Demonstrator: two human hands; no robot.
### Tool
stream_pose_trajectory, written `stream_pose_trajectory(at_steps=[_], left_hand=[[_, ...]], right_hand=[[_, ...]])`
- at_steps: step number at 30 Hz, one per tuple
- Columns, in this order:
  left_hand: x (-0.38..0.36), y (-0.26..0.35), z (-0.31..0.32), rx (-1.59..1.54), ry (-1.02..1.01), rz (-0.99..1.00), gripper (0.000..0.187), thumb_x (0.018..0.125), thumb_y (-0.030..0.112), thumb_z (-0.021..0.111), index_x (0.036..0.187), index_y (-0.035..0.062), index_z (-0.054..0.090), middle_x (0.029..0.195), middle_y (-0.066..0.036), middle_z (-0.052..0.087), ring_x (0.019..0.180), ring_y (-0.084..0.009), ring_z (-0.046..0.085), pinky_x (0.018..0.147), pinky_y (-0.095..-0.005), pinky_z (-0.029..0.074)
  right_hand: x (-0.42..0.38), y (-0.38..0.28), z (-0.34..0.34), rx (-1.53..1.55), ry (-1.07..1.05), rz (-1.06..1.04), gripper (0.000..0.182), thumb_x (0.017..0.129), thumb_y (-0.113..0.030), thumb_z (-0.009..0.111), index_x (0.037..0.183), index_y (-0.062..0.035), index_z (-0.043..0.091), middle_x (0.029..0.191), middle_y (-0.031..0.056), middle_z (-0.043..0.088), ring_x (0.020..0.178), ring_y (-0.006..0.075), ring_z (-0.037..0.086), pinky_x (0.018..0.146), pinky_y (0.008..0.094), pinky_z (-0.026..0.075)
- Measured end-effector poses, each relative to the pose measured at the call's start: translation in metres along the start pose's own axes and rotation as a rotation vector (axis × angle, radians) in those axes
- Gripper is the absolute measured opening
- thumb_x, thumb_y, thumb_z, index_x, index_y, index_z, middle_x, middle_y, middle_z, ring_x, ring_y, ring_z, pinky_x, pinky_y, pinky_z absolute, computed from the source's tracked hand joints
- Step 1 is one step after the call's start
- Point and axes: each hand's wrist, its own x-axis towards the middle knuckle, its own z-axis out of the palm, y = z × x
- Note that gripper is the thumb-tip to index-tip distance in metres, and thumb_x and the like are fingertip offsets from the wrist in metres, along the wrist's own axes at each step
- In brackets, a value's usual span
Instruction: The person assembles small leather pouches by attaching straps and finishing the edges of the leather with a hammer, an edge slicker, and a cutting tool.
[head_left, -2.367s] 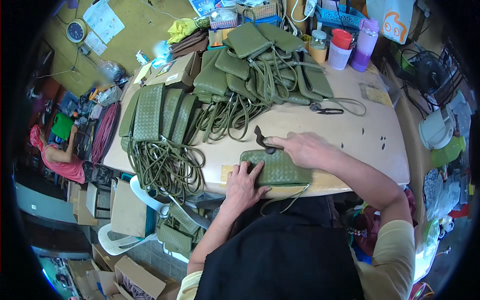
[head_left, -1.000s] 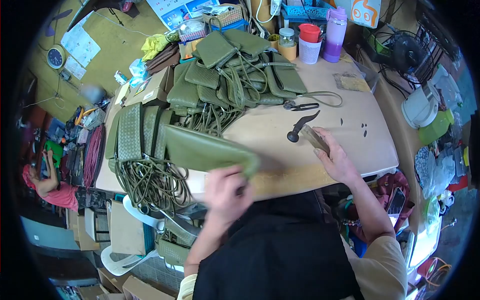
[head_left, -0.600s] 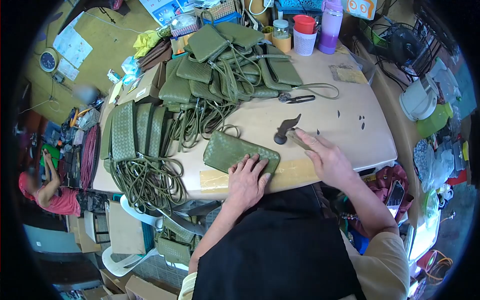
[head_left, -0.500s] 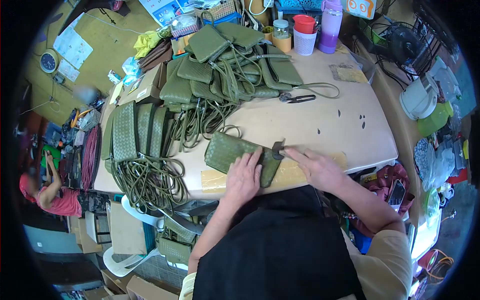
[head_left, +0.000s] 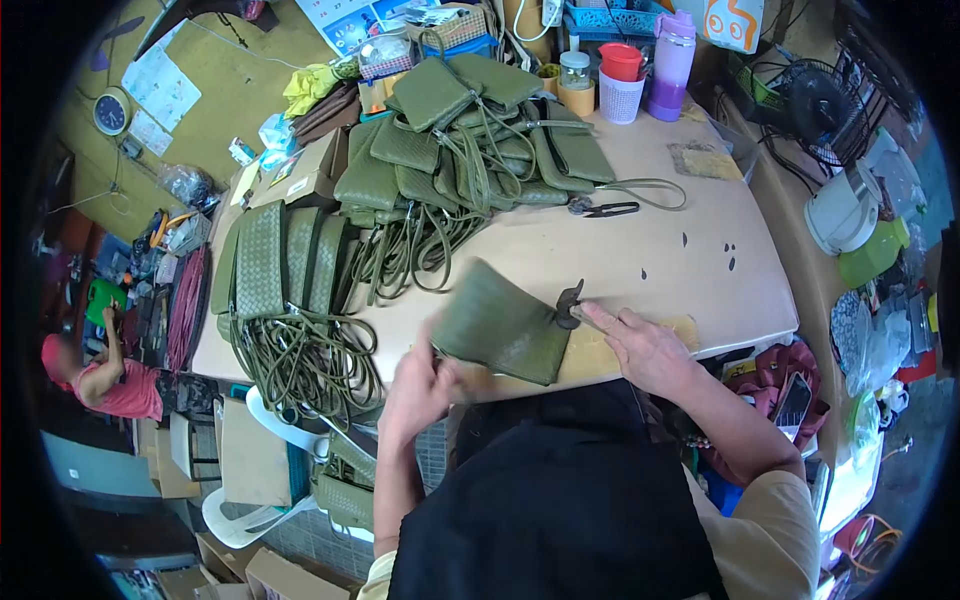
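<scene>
Your left hand (head_left: 415,394) is blurred but grips the green pouch (head_left: 508,325) at its 8 o'clock corner, over the near edge of the surface (head_left: 735,285). Your right hand (head_left: 648,352) is closed around the handle of the hammer (head_left: 569,305), whose head meets the pouch's edge at 3 o'clock. From the pouch, a pouch pile (head_left: 415,145) lies at 12 o'clock, pliers (head_left: 612,210) at 1.

- The left hand (head_left: 418,388), at the left of the pouch (head_left: 505,325), was motion-blurred.
- Right of the pouch, the right hand (head_left: 650,352) partly hid the handle of the hammer (head_left: 568,306).
- Far beyond the pouch, the calendar (head_left: 345,22) was cut off.
</scene>
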Motion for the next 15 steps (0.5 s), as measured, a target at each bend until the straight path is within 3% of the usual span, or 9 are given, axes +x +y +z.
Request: stream_pose_trajectory(at_steps=[2, 3, 4, 6, 8, 10, 11, 12, 15], left_hand=[[0.001, -0.034, -0.004, -0.009, 0.082, -0.705, 0.061, 0.087, 0.020, 0.063, 0.140, 0.0008, 0.038, 0.093, -0.022, 0.067, 0.076, -0.0300, 0.065, 0.073, -0.0414, 0.051], [-0.014, -0.084, -0.002, 0.433, 0.148, -0.500, 0.057, 0.093, 0.021, 0.057, 0.141, 0.0008, 0.033, 0.081, -0.027, 0.066, 0.081, -0.0407, 0.066, 0.075, -0.0471, 0.052], [-0.010, -0.061, -0.008, 0.570, 0.141, -0.770, 0.058, 0.089, 0.019, 0.061, 0.139, 0.0010, 0.037, 0.091, -0.025, 0.065, 0.090, -0.0394, 0.063, 0.080, -0.0474, 0.050], [-0.017, -0.067, -0.008, 0.871, 0.434, -0.368, 0.056, 0.083, 0.019, 0.066, 0.134, 0.0047, 0.047, 0.104, -0.021, 0.061, 0.104, -0.0365, 0.057, 0.091, -0.0477, 0.044], [-0.005, -0.052, 0.010, 0.655, 0.398, -0.145, 0.048, 0.078, 0.019, 0.069, 0.125, 0.0110, 0.058, 0.115, -0.016, 0.056, 0.115, -0.0340, 0.051, 0.102, -0.0530, 0.034], [0.013, -0.021, 0.043, 0.728, 0.263, 0.039, 0.036, 0.083, 0.023, 0.066, 0.118, 0.0175, 0.063, 0.120, -0.010, 0.057, 0.121, -0.0298, 0.050, 0.111, -0.0651, 0.016], [0.019, -0.023, 0.056, 0.695, 0.147, 0.048, 0.042, 0.086, 0.029, 0.064, 0.126, 0.0181, 0.059, 0.134, -0.011, 0.050, 0.130, -0.0345, 0.042, 0.111, -0.0665, 0.016], [0.023, -0.028, 0.070, 0.692, 0.145, 0.051, 0.042, 0.086, 0.029, 0.064, 0.126, 0.0181, 0.059, 0.134, -0.011, 0.050, 0.130, -0.0345, 0.042, 0.111, -0.0665, 0.016], [0.027, -0.042, 0.092, 0.714, -0.017, -0.067, 0.058, 0.090, 0.037, 0.058, 0.143, 0.0193, 0.045, 0.154, -0.013, 0.029, 0.136, -0.0489, 0.029, 0.107, -0.0688, 0.021]], right_hand=[[0.001, 0.000, 0.001, 0.029, 0.036, -0.019, 0.061, 0.088, -0.007, 0.054, 0.145, -0.0235, 0.040, 0.100, 0.0191, 0.057, 0.076, 0.0412, 0.064, 0.067, 0.0487, 0.055], [0.002, -0.001, 0.001, 0.032, 0.035, -0.024, 0.061, 0.088, -0.007, 0.054, 0.145, -0.0235, 0.040, 0.100, 0.0191, 0.057, 0.076, 0.0412, 0.064, 0.067, 0.0487, 0.055], [0.001, -0.003, 0.000, 0.007, 0.013, -0.011, 0.062, 0.088, -0.006, 0.054, 0.145, -0.0236, 0.040, 0.100, 0.0191, 0.057, 0.075, 0.0411, 0.064, 0.067, 0.0486, 0.056], [0.003, -0.005, -0.001, -0.016, -0.005, 0.005, 0.062, 0.088, -0.006, 0.054, 0.145, -0.0237, 0.040, 0.101, 0.0190, 0.057, 0.075, 0.0410, 0.064, 0.067, 0.0485, 0.056], [0.002, -0.006, -0.001, -0.058, -0.010, 0.000, 0.062, 0.087, -0.005, 0.053, 0.145, -0.0240, 0.040, 0.101, 0.0193, 0.057, 0.075, 0.0409, 0.065, 0.066, 0.0483, 0.056], [0.003, -0.006, -0.002, -0.069, -0.020, -0.004, 0.062, 0.087, -0.006, 0.054, 0.145, -0.0241, 0.040, 0.101, 0.0192, 0.058, 0.075, 0.0406, 0.065, 0.066, 0.0481, 0.056], [0.002, -0.006, -0.003, -0.078, -0.027, -0.002, 0.061, 0.087, -0.007, 0.055, 0.145, -0.0241, 0.041, 0.101, 0.0191, 0.058, 0.075, 0.0403, 0.065, 0.065, 0.0478, 0.056], [0.002, -0.007, -0.004, -0.080, -0.026, 0.002, 0.061, 0.087, -0.007, 0.055, 0.145, -0.0241, 0.041, 0.101, 0.0191, 0.058, 0.075, 0.0403, 0.065, 0.065, 0.0478, 0.056], [0.000, -0.007, -0.019, -0.055, -0.021, 0.027, 0.058, 0.088, -0.008, 0.055, 0.143, -0.0226, 0.043, 0.101, 0.0183, 0.059, 0.080, 0.0386, 0.065, 0.070, 0.0463, 0.056]])
